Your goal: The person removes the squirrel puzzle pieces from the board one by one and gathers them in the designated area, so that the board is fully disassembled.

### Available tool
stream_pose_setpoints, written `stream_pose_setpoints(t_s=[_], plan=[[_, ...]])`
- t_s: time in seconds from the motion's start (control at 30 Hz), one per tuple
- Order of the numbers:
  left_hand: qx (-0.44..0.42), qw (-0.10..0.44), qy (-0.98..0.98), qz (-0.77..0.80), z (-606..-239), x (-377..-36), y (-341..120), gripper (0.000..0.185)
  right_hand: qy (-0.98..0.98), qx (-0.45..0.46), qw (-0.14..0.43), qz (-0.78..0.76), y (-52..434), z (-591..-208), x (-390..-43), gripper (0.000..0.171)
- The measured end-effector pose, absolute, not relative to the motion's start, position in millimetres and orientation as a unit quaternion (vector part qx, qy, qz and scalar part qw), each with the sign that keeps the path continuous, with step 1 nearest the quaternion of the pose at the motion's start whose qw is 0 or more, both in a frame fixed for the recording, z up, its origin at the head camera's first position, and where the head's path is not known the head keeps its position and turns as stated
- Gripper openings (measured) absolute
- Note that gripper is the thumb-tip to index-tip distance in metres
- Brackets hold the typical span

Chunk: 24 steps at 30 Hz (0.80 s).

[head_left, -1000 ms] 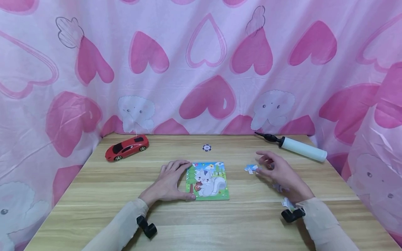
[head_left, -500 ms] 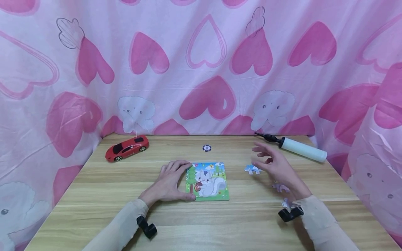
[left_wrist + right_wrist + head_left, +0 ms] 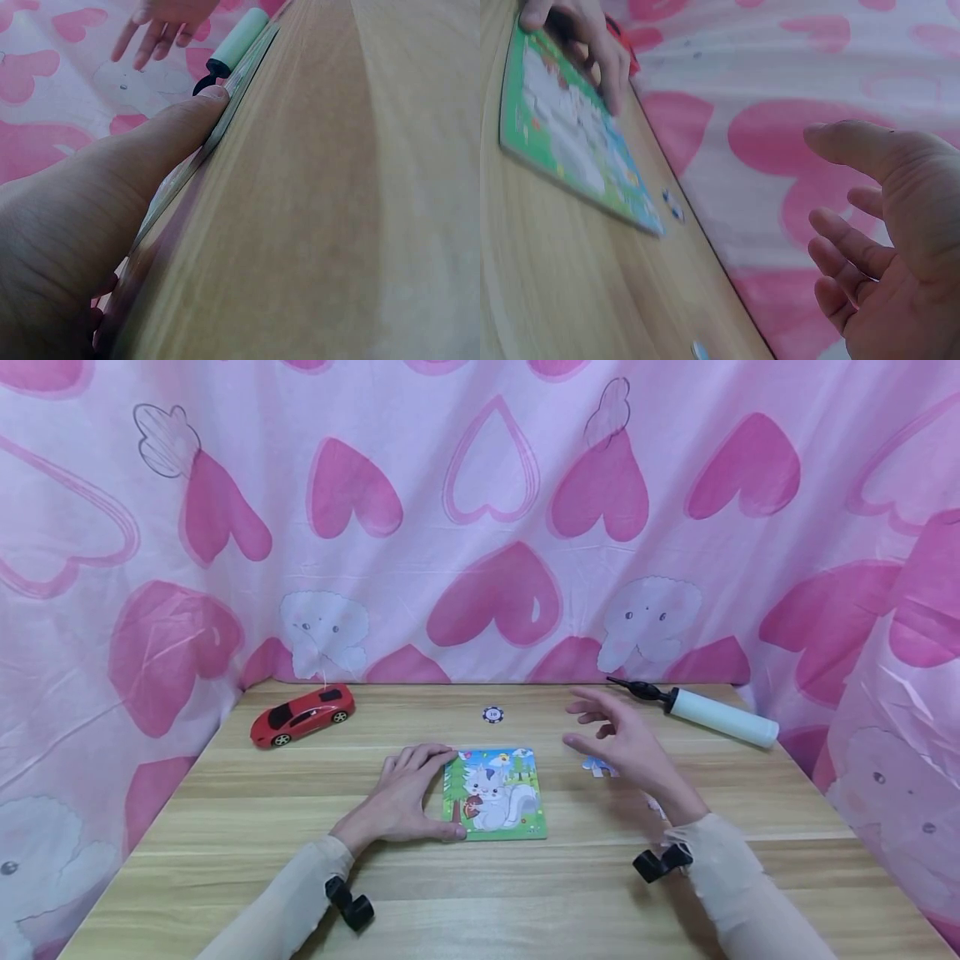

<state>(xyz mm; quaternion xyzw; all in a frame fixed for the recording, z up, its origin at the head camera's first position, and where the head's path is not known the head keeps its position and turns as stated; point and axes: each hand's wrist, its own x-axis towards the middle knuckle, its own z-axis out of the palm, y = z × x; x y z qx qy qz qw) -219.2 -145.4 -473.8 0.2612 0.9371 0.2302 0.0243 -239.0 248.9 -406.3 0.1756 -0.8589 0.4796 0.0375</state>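
Observation:
A square squirrel jigsaw puzzle [image 3: 498, 793] lies flat on the wooden table in the head view. My left hand [image 3: 397, 800] holds it along its left side, thumb at the near corner and fingertips at the far one. To the right, my right hand [image 3: 630, 750] is raised above the table with nothing in it; its fingers are spread and loosely bent in the right wrist view. Below that hand lies a blue and white puzzle piece [image 3: 597, 767], partly covered. Another loose piece [image 3: 655, 807] shows beside the wrist, mostly hidden by the arm.
A red toy car [image 3: 303, 717] stands at the back left. Behind the puzzle lies a poker chip [image 3: 492, 715]. At the back right is a hand pump [image 3: 720, 717] with a black nozzle. A pink heart-patterned curtain [image 3: 495, 593] hangs behind the table.
The right hand has lifted away from the loose pieces and moved left toward the puzzle, its fingers opening wider. The left hand and the puzzle have stayed in place.

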Motion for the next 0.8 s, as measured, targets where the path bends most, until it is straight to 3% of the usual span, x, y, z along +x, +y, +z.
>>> stream_pose_setpoints(t_s=[0.8], plan=[[0.263, 0.026, 0.937, 0.229, -474.7, -219.1, -145.8, 0.127, -0.818, 0.231, -0.024, 0.527, 186.3, -422.4, -232.5, 0.075]])
